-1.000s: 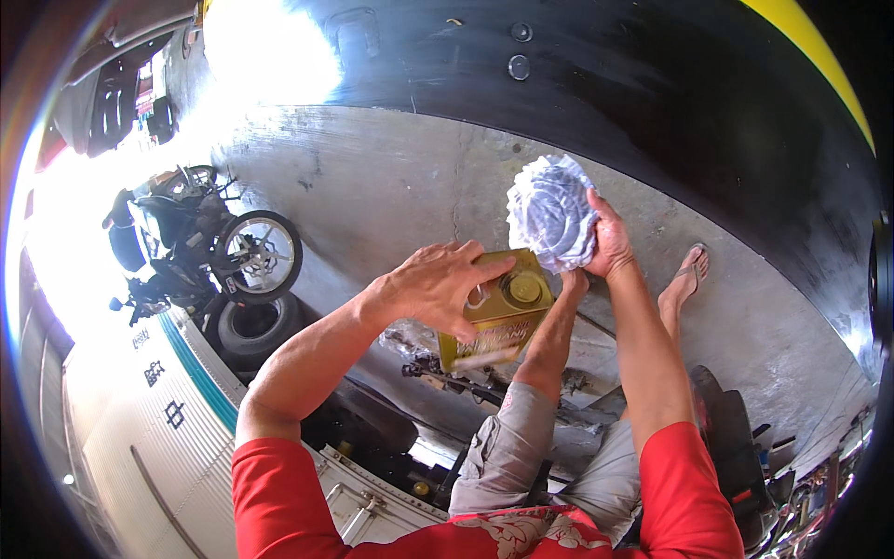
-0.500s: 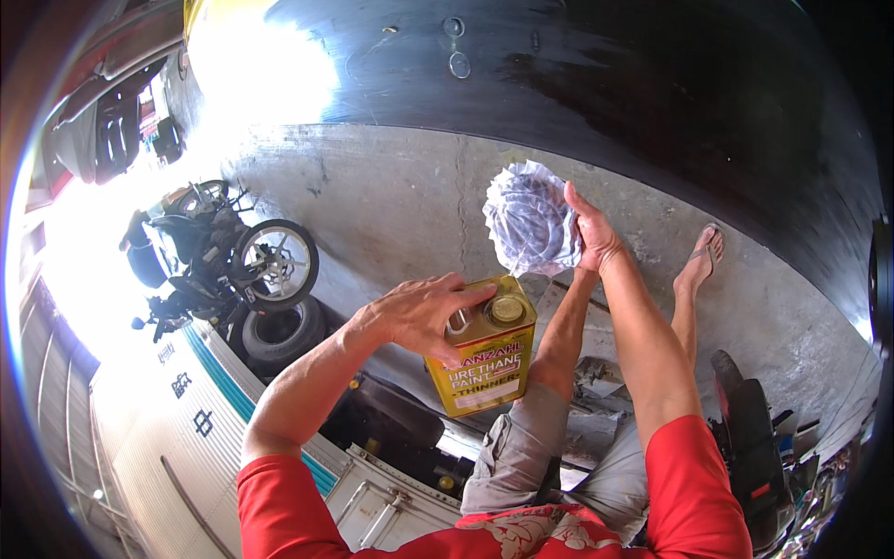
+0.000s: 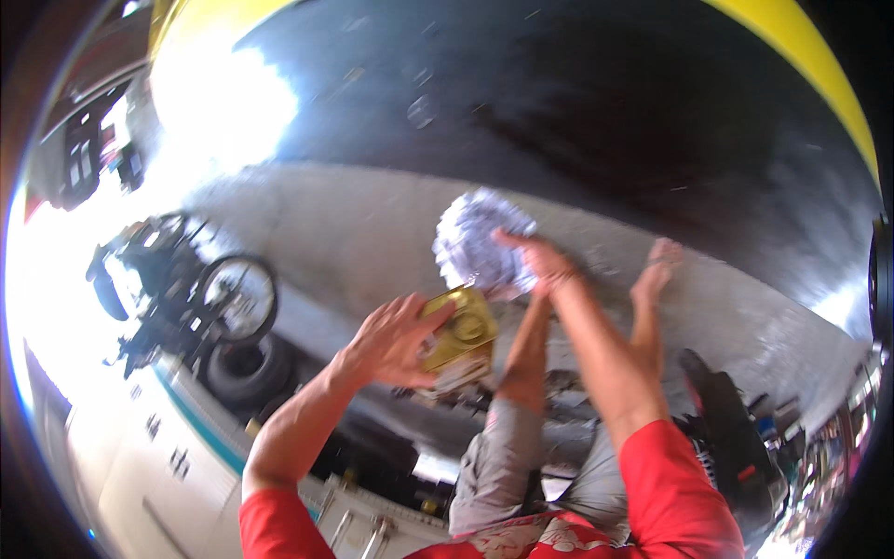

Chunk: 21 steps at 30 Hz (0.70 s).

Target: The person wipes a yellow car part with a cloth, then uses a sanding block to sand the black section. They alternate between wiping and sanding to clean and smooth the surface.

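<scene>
My left hand is wrapped round the top of a yellow rectangular metal can, whose round cap faces up. The can's lower part is smeared by motion. To the right and a little farther off, my right hand grips a bunched white cloth, thumb on top and the other fingers mostly hidden beneath. The cloth is just beyond the can; whether they touch I cannot tell. Beyond both hands a large glossy black panel with a yellow border curves across the view.
A motorcycle and a loose tire are on the left. Nearer is a white ribbed body with a teal stripe. Concrete floor lies below the panel. A black and red object and blurred clutter are at the right.
The view has shifted and blurred, showing more of the panel's yellow border. Both hands still hold the can and the cloth, which now appear farther left; the can's top is tilted more into view.
</scene>
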{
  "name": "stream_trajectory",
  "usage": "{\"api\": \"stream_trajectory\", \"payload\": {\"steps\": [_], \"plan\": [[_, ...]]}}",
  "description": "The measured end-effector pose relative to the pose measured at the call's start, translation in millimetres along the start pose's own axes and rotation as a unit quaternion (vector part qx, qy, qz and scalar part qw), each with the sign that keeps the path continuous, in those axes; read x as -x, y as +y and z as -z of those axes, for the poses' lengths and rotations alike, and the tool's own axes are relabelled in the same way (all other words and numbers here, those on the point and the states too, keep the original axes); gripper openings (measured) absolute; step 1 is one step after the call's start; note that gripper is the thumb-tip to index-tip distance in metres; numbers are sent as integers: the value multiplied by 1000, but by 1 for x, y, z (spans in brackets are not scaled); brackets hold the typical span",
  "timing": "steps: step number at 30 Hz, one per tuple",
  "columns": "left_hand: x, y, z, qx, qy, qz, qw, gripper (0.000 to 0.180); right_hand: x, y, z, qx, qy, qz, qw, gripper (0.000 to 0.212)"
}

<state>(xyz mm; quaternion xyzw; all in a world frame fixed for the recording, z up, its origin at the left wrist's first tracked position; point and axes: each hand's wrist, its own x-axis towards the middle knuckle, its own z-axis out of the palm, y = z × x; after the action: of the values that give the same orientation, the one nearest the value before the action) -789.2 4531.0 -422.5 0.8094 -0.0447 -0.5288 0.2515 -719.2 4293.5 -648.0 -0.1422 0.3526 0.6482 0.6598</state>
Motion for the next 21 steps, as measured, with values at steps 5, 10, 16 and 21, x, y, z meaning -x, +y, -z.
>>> {"api": "stream_trajectory", "payload": {"steps": [5, 10, 16, 21], "plan": [[-25, -10, -38, -56, 143, 37, 987, 126, 115, -3, -6, 55, 71, 93, 992, 43], [-92, -56, -85, -69, 216, 101, 969, 134, 339, -12, -25, 169, 126, 345, 915, 46], [-154, -112, -106, -10, 360, 146, 922, 135, 424, -122, -116, 687, 371, 507, 366, 58], [-199, -138, -120, 17, 422, 181, 888, 132, 301, -171, -130, 741, 452, 495, -9, 74]]}}
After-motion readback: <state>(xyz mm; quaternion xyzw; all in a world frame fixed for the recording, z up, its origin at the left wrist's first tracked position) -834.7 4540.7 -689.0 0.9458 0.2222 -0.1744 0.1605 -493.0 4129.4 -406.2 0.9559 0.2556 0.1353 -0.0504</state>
